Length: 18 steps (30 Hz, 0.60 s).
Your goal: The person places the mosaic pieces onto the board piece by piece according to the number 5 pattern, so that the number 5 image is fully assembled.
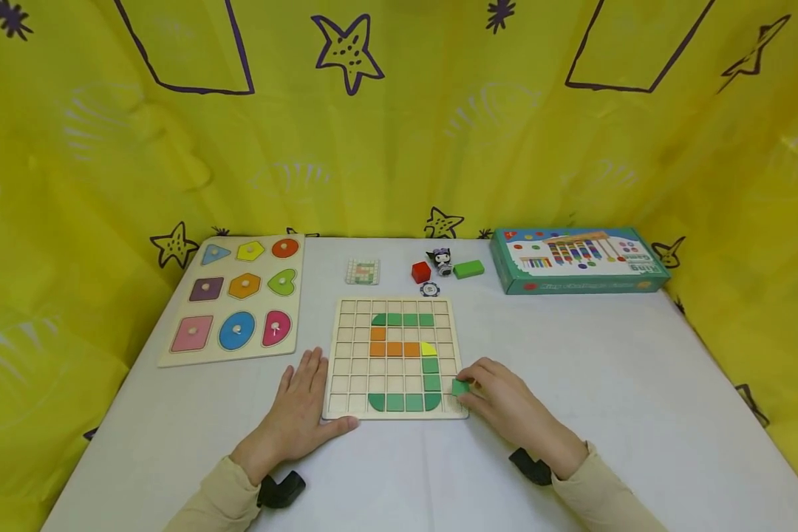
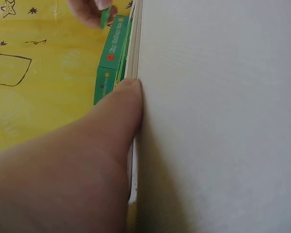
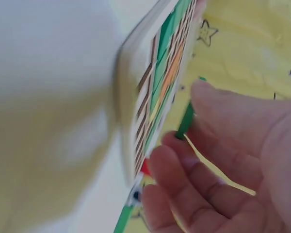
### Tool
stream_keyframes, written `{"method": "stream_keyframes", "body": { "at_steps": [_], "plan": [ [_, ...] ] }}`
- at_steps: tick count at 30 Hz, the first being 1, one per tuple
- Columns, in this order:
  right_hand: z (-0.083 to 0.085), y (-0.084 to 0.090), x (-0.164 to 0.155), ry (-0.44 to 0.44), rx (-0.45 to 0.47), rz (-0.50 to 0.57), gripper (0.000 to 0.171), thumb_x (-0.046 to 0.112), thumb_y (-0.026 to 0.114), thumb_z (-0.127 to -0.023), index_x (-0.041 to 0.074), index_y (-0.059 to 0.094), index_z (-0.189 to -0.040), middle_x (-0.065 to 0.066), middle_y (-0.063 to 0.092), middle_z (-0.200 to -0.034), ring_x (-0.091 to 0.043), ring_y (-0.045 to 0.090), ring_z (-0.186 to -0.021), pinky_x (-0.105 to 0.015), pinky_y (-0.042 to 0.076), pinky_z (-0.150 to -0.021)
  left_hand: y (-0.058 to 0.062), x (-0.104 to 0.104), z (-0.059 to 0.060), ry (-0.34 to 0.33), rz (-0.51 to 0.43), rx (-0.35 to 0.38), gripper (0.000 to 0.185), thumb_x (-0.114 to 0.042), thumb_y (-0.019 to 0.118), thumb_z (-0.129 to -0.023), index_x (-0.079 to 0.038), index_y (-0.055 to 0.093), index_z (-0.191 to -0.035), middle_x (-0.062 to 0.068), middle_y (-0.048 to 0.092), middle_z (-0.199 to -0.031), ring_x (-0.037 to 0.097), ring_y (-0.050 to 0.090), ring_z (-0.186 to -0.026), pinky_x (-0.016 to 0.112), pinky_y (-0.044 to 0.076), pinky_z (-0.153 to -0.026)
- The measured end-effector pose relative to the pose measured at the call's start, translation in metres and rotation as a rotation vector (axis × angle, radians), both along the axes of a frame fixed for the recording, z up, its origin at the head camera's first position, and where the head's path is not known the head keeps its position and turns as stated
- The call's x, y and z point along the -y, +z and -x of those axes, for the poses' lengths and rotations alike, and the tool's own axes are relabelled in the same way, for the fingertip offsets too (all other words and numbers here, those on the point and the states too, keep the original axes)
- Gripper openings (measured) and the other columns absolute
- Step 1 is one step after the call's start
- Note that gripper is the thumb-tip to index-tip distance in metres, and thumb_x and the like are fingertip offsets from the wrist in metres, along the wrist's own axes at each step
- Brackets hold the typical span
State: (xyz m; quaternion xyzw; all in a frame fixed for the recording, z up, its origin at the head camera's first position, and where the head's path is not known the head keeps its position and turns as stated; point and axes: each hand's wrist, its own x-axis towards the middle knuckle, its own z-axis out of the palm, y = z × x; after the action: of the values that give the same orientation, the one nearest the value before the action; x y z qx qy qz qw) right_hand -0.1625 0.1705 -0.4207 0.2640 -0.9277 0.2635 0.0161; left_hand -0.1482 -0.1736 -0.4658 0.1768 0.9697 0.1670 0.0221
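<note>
A wooden grid board [image 1: 360, 367] lies on the white table, with green, orange and yellow tiles set in its squares in the outline of a figure 5. My right hand [image 1: 508, 403] pinches a green tile [image 1: 461, 387] between thumb and fingers above the board's lower right edge. The same green tile [image 3: 185, 120] shows edge-on in the right wrist view, off the board's surface. My left hand [image 1: 298, 414] rests flat beside the board's lower left corner, fingers straight, the thumb [image 2: 131, 92] along its front edge.
A wooden shape puzzle [image 1: 236, 303] lies at the back left. Behind the board are a small pattern card [image 1: 362, 271], a red cube [image 1: 421, 273], a figurine [image 1: 442, 261], a green block [image 1: 468, 269] and a round chip [image 1: 430, 290]. A game box [image 1: 578, 261] stands back right.
</note>
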Motion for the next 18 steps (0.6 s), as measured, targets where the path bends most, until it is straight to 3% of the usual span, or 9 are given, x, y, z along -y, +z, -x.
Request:
{"method": "stream_keyframes", "body": {
  "at_steps": [4, 11, 18],
  "plan": [
    [0.007, 0.004, 0.027, 0.006, -0.002, 0.008, 0.028, 0.017, 0.079, -0.084, 0.005, 0.069, -0.107, 0.006, 0.059, -0.095, -0.011, 0.053, -0.084, -0.029, 0.050, -0.074, 0.000, -0.002, -0.002, 0.001, 0.004, -0.004, 0.114, -0.073, 0.056, -0.081, 0.011, 0.022, -0.149, 0.025, 0.014, -0.158, 0.040, 0.006, -0.145, 0.061, 0.007, -0.112],
    [0.018, 0.002, 0.070, 0.145, -0.059, -0.034, 0.023, 0.022, 0.079, -0.084, 0.009, 0.071, -0.101, 0.002, 0.057, -0.093, -0.013, 0.052, -0.083, -0.030, 0.049, -0.074, 0.002, -0.003, -0.003, -0.001, 0.002, -0.003, 0.112, -0.072, 0.057, -0.082, 0.012, 0.023, -0.149, 0.026, 0.014, -0.157, 0.040, 0.007, -0.145, 0.061, 0.008, -0.112],
    [0.030, 0.000, 0.104, 0.206, -0.041, -0.062, 0.019, 0.021, 0.078, -0.085, 0.008, 0.068, -0.094, 0.002, 0.060, -0.087, -0.012, 0.052, -0.078, -0.026, 0.047, -0.072, 0.003, -0.004, -0.001, -0.004, 0.019, 0.001, 0.113, -0.075, 0.052, -0.083, 0.011, 0.021, -0.149, 0.025, 0.013, -0.158, 0.040, 0.006, -0.145, 0.061, 0.007, -0.112]
  ]
}}
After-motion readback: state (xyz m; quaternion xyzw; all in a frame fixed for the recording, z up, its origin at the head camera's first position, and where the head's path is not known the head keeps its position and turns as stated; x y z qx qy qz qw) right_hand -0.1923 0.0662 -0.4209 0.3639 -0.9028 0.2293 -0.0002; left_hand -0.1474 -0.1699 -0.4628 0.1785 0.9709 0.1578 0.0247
